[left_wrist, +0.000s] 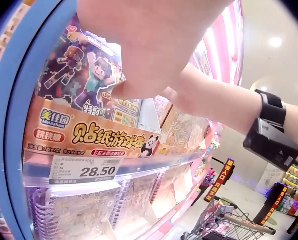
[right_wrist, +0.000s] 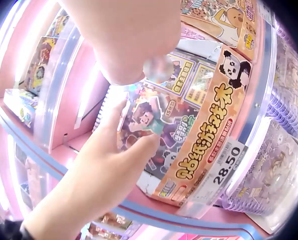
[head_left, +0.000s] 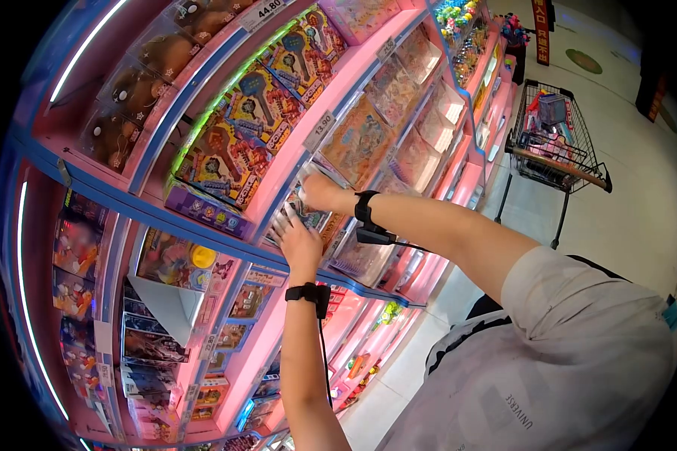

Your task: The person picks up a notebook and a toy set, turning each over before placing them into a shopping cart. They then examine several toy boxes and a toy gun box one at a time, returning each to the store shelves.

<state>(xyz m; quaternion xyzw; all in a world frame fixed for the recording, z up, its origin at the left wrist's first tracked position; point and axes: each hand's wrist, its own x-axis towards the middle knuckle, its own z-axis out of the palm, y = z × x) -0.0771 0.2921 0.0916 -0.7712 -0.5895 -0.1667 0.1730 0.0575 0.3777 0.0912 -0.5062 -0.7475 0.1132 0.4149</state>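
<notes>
My left hand (head_left: 301,244) reaches into a display box (left_wrist: 91,132) with an orange front that holds sticker books. In the right wrist view its straight index finger and thumb lie against the front sticker book (right_wrist: 145,119), which has blocky cartoon figures on its cover. My right hand (head_left: 323,192) is close beside it, at the upper part of the same book. The right fingertips are mostly hidden, so I cannot tell whether they grip the book. A price label (left_wrist: 91,170) reading 28.50 is fixed to the shelf edge under the box.
Spiral-bound books (left_wrist: 71,207) fill the shelf below. More book packs (head_left: 359,143) stand to the right, and boxed toys (head_left: 241,135) are on the shelf above. A blue frame post (head_left: 128,197) is on the left. A loaded shopping cart (head_left: 557,143) stands behind at the right.
</notes>
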